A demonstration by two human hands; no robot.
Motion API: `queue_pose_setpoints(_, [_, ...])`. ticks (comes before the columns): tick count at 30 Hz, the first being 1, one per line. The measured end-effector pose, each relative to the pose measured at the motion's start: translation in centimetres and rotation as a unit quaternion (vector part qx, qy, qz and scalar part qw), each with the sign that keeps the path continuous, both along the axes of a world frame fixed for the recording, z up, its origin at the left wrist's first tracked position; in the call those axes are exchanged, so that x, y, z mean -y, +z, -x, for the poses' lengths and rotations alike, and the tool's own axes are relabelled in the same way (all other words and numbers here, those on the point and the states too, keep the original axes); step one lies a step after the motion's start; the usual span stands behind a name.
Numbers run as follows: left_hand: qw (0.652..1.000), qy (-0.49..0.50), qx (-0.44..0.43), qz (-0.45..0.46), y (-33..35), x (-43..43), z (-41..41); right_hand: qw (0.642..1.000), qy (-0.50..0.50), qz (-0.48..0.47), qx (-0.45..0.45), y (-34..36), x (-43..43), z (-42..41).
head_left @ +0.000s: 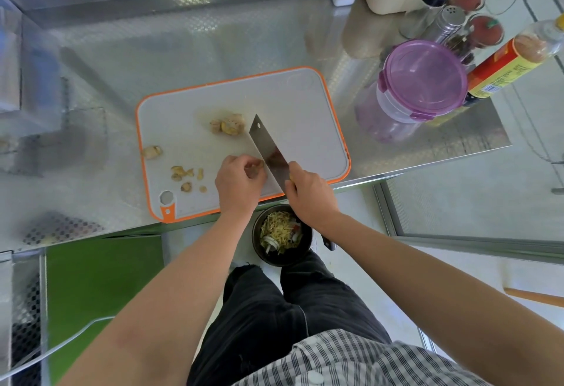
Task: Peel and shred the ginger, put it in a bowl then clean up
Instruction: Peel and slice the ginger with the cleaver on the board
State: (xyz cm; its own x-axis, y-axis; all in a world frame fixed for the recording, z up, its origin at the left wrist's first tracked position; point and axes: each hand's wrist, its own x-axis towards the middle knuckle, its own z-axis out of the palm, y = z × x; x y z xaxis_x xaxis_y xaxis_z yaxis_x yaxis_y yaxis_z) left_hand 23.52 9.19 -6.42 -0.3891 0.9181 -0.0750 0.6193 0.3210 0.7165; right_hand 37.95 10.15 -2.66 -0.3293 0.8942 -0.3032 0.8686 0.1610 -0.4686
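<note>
On the white cutting board with an orange rim point(293, 101), my left hand point(238, 181) pinches a small piece of ginger point(258, 165) against the board. My right hand point(308, 193) grips the handle of a steel cleaver point(268, 149), whose blade stands right beside that piece. A larger knob of ginger point(229, 124) lies at the board's middle. Peel scraps point(186, 176) and another chunk point(152, 151) lie at the board's left. A dark bowl point(282, 234) holding shredded ginger sits below the counter edge, under my right wrist.
A purple-lidded plastic container point(418, 86) stands right of the board, with a sauce bottle point(512, 59), shakers and jars behind it. The steel counter's front edge runs just under the board. A green surface point(100, 282) lies lower left.
</note>
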Motion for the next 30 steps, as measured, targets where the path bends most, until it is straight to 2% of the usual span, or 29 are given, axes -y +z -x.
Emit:
queue_pose_setpoints(6, [1.0,0.014,0.005,0.004,-0.4,-0.2,0.0,1.0,0.023,-0.003,-0.019,0.6,-0.3,-1.3])
queue_pose_setpoints(30, [0.999,0.022,-0.006,0.028,-0.5,-0.9,-0.3,0.995,0.079,-0.043,0.044,1.1,-0.7,-1.0])
